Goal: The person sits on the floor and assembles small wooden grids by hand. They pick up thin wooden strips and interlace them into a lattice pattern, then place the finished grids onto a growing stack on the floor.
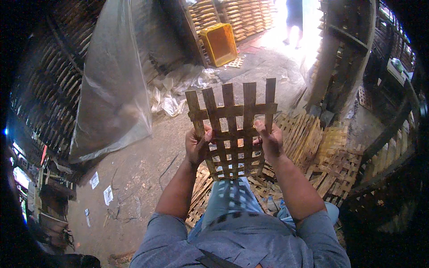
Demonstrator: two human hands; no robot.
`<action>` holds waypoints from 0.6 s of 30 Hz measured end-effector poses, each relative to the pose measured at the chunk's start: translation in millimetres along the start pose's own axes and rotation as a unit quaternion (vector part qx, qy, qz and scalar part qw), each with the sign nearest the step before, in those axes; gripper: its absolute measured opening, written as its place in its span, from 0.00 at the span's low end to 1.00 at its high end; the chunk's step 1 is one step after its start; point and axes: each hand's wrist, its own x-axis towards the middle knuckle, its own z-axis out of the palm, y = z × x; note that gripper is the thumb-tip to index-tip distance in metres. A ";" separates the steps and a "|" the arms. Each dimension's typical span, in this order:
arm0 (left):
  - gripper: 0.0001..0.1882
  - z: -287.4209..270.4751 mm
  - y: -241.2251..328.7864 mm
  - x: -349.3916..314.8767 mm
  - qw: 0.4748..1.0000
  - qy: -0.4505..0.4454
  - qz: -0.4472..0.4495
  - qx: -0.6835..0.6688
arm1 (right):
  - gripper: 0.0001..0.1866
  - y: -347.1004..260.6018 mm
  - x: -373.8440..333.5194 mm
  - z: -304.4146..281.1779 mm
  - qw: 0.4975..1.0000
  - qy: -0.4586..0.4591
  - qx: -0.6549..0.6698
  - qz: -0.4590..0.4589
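A woven lattice panel of flat brown strips (229,111), probably split bamboo or wood, is held up in front of my body. Its long strips stick out past the crosswise ones at the far end. My left hand (197,142) grips the panel's left edge, thumb on the near face. On the opposite edge my right hand (269,139) holds it the same way, its fingers partly behind the strips. Through the gaps my light blue trouser leg (230,196) shows. More woven panels (337,174) lie piled to the right of my legs, some overlapping.
A yellow plastic crate (219,44) lies tipped on its side near the far wall. Clear plastic sheeting (111,85) hangs at the left, with crumpled plastic (170,100) on the floor. Paper scraps (108,195) lie at left. A person (294,20) stands in the bright doorway.
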 end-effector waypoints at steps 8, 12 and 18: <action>0.13 8.1 30.0 19.4 0.995 0.017 0.050 0.087 | 0.19 -12.1 -2.4 -1.8 0.996 -0.017 -0.060 -0.064; 0.14 22.8 64.3 35.2 0.993 0.114 0.019 0.039 | 0.22 -19.6 -3.1 -2.6 0.994 -0.084 -0.060 -0.037; 0.09 28.0 64.7 34.6 0.995 0.099 0.006 0.002 | 0.24 -50.7 -1.8 5.6 0.981 -0.101 -0.002 -0.168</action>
